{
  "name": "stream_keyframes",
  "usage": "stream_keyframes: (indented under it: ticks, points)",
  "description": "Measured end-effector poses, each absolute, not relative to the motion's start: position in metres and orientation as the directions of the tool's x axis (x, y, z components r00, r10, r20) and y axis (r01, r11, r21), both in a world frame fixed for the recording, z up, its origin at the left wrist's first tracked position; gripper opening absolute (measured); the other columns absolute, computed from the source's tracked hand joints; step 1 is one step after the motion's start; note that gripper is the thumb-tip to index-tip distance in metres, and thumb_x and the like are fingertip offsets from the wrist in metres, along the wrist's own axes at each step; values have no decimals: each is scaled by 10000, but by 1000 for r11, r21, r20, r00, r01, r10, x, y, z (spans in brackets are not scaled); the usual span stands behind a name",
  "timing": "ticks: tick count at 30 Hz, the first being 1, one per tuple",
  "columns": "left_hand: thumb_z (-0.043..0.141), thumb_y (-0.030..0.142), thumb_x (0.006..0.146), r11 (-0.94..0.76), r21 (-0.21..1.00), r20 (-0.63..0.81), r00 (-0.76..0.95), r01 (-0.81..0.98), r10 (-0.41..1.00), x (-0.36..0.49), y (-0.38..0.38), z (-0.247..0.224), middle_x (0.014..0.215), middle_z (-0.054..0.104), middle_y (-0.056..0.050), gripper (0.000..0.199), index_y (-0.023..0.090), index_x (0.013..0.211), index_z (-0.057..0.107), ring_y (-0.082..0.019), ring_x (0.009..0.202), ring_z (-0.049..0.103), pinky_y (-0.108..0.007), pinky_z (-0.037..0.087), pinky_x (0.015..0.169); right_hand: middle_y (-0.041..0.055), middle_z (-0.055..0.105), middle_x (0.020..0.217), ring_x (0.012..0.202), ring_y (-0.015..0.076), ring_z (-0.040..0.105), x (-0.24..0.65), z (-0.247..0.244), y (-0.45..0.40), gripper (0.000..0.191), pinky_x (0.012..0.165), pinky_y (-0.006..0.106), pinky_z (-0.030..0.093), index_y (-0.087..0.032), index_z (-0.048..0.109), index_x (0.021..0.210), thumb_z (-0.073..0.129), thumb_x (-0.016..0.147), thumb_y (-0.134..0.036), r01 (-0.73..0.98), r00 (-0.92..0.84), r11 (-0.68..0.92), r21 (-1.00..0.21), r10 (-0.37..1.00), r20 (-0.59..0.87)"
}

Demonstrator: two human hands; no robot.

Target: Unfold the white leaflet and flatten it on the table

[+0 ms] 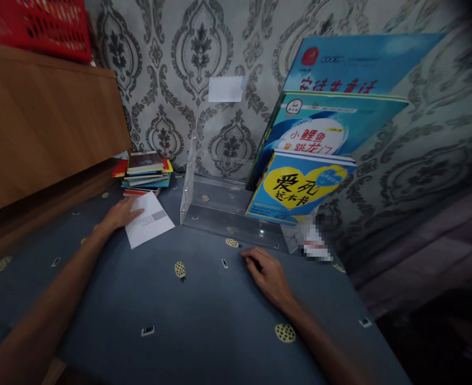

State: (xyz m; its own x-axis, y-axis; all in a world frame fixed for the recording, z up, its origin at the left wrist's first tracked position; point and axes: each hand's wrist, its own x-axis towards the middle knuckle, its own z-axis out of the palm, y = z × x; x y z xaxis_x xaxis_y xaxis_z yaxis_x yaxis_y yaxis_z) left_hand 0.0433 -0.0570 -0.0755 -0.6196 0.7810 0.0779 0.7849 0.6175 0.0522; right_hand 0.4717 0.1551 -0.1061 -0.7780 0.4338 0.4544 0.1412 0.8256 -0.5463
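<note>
At the left, my left hand (120, 215) grips a white booklet (149, 220) by its left edge. The thumb lies across its cover, which has a grey band; the other fingers are partly hidden. Just behind it sits a stack of small books (146, 170). My right hand (268, 274) rests on the table with fingers loosely bent and nothing in them. Beyond it stands a clear stepped acrylic rack (223, 219). On the rack's right side, a blue book with a yellow heart (300, 187), a teal book (364, 120) and a taller blue book (364, 56) stand in tiers.
Grey-blue cloth with pineapple prints covers the table (203, 321). A wooden cabinet (51, 117) overhangs the left side, with a red basket (39, 27) on top. Patterned wallpaper behind bears a white switch-like plate (225, 89). A pixelated patch (316, 243) is beside the rack.
</note>
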Motion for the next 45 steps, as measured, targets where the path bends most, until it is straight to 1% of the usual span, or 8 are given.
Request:
stream_keyframes:
  ticks: [6, 18, 23, 30, 34, 41, 43, 45]
  points:
    - [282, 490, 970, 620, 6, -6, -620, 784, 784, 50, -62, -83, 1531, 465, -176, 641, 120, 1458, 469, -329, 1383, 455, -459, 380, 1095, 66, 718, 867, 841, 222, 677, 472, -105, 155, 219, 787, 349, 543, -211, 683, 915, 466, 917, -185, 145, -780, 831, -538, 430, 455]
    - [384, 631, 900, 589, -91, -105, -596, 803, 796, 91, -73, -58, 1368, 576, -170, 652, 190, 1325, 611, -368, 1254, 538, -455, 466, 967, 68, 713, 916, 891, 222, 668, 472, -109, 156, 207, 826, 360, 530, -210, 675, 936, 473, 912, -173, 148, -786, 830, -538, 429, 445]
    - [491, 676, 831, 607, -88, -193, -612, 790, 767, 115, -67, -41, 1208, 660, -141, 566, 233, 1141, 659, -361, 1080, 634, -421, 498, 825, 69, 710, 918, 898, 220, 666, 471, -110, 155, 204, 832, 357, 529, -203, 670, 926, 475, 904, -148, 140, -780, 832, -536, 426, 458]
    - [563, 698, 786, 469, -70, -282, -469, 880, 837, 144, -58, -33, 903, 718, -86, 472, 240, 872, 640, -292, 832, 670, -350, 451, 661, 54, 708, 918, 886, 207, 662, 471, -111, 155, 218, 826, 338, 527, -214, 674, 932, 482, 884, -123, 157, -777, 831, -533, 437, 453]
    - [569, 622, 854, 411, -91, -285, -419, 907, 862, 168, -54, -35, 904, 712, -100, 428, 206, 900, 657, -304, 845, 661, -369, 450, 716, 56, 701, 899, 873, 212, 656, 471, -111, 154, 217, 816, 344, 525, -215, 675, 928, 479, 896, -127, 160, -764, 833, -530, 444, 467]
    - [597, 502, 895, 435, -92, -253, -443, 896, 860, 236, -41, -34, 948, 722, -156, 446, 152, 1165, 658, -358, 911, 675, -402, 467, 744, 66, 701, 909, 878, 213, 651, 474, -100, 139, 210, 813, 355, 524, -206, 658, 974, 465, 932, -134, 73, -696, 862, -502, 404, 593]
    - [569, 467, 917, 406, -42, -212, -405, 913, 889, 252, -37, -38, 939, 725, -150, 405, 156, 1161, 654, -344, 905, 682, -388, 465, 737, 70, 708, 938, 911, 214, 652, 475, -93, 129, 211, 833, 364, 526, -205, 649, 990, 457, 943, -132, 31, -705, 883, -467, 351, 617]
    - [550, 444, 929, 336, 91, -193, -315, 937, 929, 264, -34, -45, 882, 730, -110, 357, 179, 1145, 653, -296, 856, 689, -356, 463, 726, 81, 711, 956, 919, 217, 647, 475, -86, 116, 204, 838, 375, 526, -193, 643, 1006, 454, 954, -135, -11, -729, 909, -417, 278, 625]
